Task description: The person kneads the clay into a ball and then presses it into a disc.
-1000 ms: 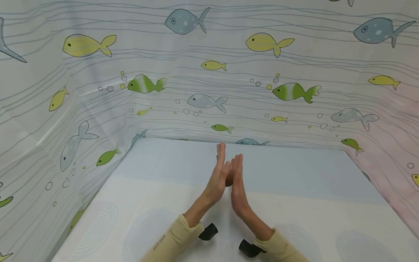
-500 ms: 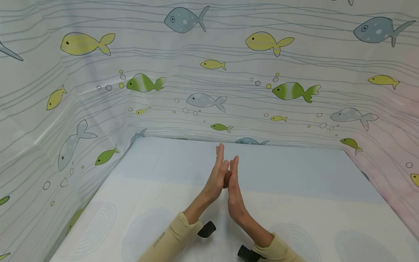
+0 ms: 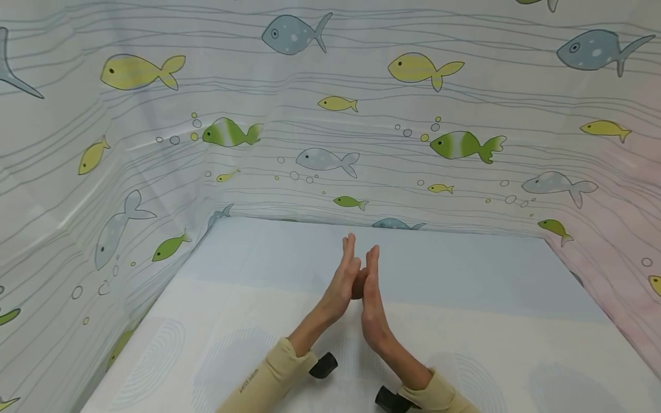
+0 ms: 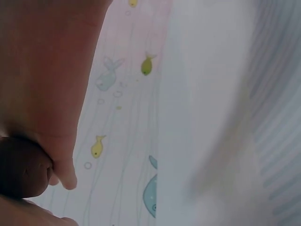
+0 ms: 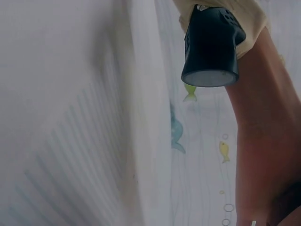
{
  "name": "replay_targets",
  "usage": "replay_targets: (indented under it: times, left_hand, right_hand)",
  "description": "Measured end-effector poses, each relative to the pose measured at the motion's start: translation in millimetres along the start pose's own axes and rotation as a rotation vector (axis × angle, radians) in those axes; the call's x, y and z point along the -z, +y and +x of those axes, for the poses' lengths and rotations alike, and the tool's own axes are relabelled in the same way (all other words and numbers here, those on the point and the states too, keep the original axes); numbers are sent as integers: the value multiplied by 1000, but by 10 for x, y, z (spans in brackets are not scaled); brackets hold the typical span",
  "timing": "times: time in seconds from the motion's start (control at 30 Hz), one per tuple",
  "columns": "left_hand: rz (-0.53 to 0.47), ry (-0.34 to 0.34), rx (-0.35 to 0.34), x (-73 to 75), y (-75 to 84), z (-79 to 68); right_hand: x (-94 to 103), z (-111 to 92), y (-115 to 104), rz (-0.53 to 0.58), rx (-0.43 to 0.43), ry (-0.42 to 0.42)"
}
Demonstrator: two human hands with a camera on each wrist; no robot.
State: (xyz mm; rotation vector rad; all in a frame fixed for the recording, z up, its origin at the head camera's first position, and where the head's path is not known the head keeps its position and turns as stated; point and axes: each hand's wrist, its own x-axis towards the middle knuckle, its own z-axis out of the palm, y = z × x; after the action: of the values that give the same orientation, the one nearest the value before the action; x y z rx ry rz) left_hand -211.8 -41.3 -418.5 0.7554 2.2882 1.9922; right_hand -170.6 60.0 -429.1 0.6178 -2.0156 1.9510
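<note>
A small brown rounded lump [image 3: 357,288], like clay, sits between two upright palms above the table. My left hand [image 3: 339,289] is flat against its left side, fingers straight and pointing away. From the other side my right hand [image 3: 373,310] presses it, its fingers also straight and together. Up close in the left wrist view, the lump [image 4: 24,167] has small cracks on its surface, and palms hide part of it. In the right wrist view the other forearm [image 5: 263,108] comes down from a beige sleeve.
Under the hands lies a white and pale blue tabletop [image 3: 465,269] with faint circle patterns. A fish-print curtain [image 3: 330,132] encloses the back and sides. Black wrist cameras, one at the left cuff [image 3: 323,365] and one at the right cuff [image 3: 391,400], jut inward.
The palms have shifted slightly against each other around the lump. My left fingertips are a little lower and nearer than before, and more of the lump shows than a second ago.
</note>
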Motion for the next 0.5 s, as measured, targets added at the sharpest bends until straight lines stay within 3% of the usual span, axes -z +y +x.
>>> replay_targets:
  times: [0.5]
  left_hand:
    - [-20, -59, -31, -45, -6, -129]
  right_hand:
    - [78, 162, 35, 8, 25, 56]
